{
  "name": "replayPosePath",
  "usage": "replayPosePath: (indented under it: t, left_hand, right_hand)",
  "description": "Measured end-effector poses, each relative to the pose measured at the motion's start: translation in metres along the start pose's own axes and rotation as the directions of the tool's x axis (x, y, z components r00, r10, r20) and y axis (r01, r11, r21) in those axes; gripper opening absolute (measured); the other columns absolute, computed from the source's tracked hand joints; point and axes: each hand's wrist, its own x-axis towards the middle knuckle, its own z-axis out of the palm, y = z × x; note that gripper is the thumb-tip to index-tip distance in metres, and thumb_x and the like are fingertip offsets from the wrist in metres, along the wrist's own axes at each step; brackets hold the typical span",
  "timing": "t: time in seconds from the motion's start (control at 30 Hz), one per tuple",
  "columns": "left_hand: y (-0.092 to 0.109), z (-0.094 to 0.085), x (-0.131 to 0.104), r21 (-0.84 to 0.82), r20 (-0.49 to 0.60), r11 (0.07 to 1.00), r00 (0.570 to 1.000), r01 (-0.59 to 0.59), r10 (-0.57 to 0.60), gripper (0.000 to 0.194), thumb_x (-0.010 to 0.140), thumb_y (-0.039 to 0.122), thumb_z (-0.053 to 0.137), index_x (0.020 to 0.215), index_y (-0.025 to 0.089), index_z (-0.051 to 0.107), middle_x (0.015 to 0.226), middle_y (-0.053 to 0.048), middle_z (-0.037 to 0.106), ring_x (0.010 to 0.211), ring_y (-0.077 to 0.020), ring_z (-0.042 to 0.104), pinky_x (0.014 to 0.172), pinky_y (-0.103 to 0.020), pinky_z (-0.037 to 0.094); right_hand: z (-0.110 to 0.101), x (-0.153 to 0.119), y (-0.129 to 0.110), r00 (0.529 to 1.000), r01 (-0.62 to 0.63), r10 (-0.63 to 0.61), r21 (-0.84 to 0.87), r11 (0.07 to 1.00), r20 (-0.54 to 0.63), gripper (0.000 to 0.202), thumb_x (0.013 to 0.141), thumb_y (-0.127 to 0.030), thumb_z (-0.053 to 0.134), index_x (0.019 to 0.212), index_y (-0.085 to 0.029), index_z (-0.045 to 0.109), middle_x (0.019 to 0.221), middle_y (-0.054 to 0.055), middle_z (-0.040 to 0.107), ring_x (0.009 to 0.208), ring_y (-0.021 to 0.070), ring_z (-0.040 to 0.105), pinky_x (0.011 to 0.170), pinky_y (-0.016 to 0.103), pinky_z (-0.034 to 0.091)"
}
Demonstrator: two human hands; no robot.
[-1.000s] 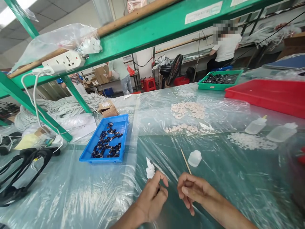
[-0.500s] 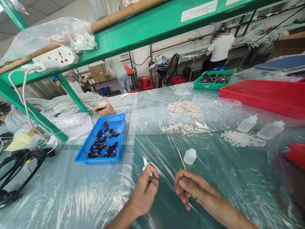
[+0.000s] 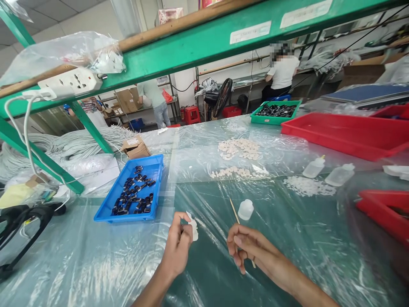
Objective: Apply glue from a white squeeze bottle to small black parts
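Observation:
My left hand (image 3: 176,246) is closed in a loose pinch, its index finger curled over towards the thumb. Whatever lies between those fingertips, if anything, is too small or hidden to make out. Just beside them is a torn white scrap (image 3: 194,229), apparently on the plastic-covered table. In my right hand (image 3: 254,247) is a thin wooden stick (image 3: 234,210), its pointed end slanting up and away and its other end showing below the fingers. A small translucent white bottle (image 3: 246,209) without a visible nozzle stands just beyond the right hand.
Left of my hands lies a blue tray (image 3: 104,216) of black cylindrical parts. Pale flat pieces (image 3: 239,148) and small white pieces (image 3: 309,186) are spread further back. Two squeeze bottles (image 3: 314,166) and red trays (image 3: 341,147) are at right. A green shelf beam (image 3: 198,49) crosses above.
My left hand has shifted left, uncovering more of the white scrap. My right hand keeps hold of the stick, with little change in grip. The view has turned slightly right.

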Motion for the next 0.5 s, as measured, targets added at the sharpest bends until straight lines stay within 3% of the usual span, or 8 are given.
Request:
replayPosePath:
  t: [0.1, 0.2, 0.33, 0.5]
  left_hand:
    - [0.004, -0.004, 0.005, -0.009, -0.093, 0.999, 0.994, -0.051, 0.05, 0.027, 0.087, 0.05, 0.053, 0.097, 0.028, 0.042, 0.054, 0.014, 0.028, 0.041, -0.0041, 0.019, 0.038, -0.013, 0.02]
    - [0.012, -0.018, 0.016, 0.011, -0.246, 0.992, 0.961, -0.126, 0.125, 0.023, 0.087, 0.046, 0.049, 0.099, 0.029, 0.038, 0.054, 0.014, 0.025, 0.039, -0.0042, 0.018, 0.036, -0.012, 0.02]
    - [0.024, -0.057, 0.032, 0.116, -0.477, 0.97, 0.844, -0.215, 0.244, 0.013, 0.087, 0.034, 0.039, 0.098, 0.03, 0.034, 0.053, 0.014, 0.019, 0.039, -0.0051, 0.015, 0.037, -0.013, 0.019]
    - [0.035, -0.097, 0.039, 0.342, -0.632, 0.927, 0.692, -0.155, 0.349, 0.014, 0.088, 0.027, 0.036, 0.101, 0.027, 0.035, 0.054, 0.014, 0.026, 0.038, -0.0055, 0.023, 0.039, -0.013, 0.022]
  right_hand:
    - [0.0, 0.001, -0.001, 1.0, 0.008, -0.008, 0.003, 1.0, -0.004, 0.024, 0.081, -0.043, 0.06, 0.08, -0.02, 0.062, 0.074, 0.004, 0.063, 0.057, 0.0148, 0.06, 0.051, 0.029, 0.054]
    - [-0.001, 0.002, -0.001, 1.0, 0.016, -0.015, 0.006, 1.0, -0.009, 0.023, 0.081, -0.044, 0.06, 0.079, -0.02, 0.062, 0.073, 0.003, 0.062, 0.056, 0.0145, 0.059, 0.05, 0.029, 0.054]
    - [-0.001, 0.002, -0.003, 0.999, 0.032, -0.032, 0.004, 0.999, -0.002, 0.023, 0.082, -0.043, 0.06, 0.079, -0.021, 0.062, 0.072, 0.003, 0.062, 0.055, 0.0139, 0.058, 0.05, 0.028, 0.053]
    - [0.0, 0.001, -0.005, 0.998, 0.066, -0.066, -0.009, 0.998, 0.005, 0.022, 0.083, -0.042, 0.058, 0.079, -0.021, 0.062, 0.073, 0.002, 0.062, 0.056, 0.0135, 0.058, 0.049, 0.027, 0.053]
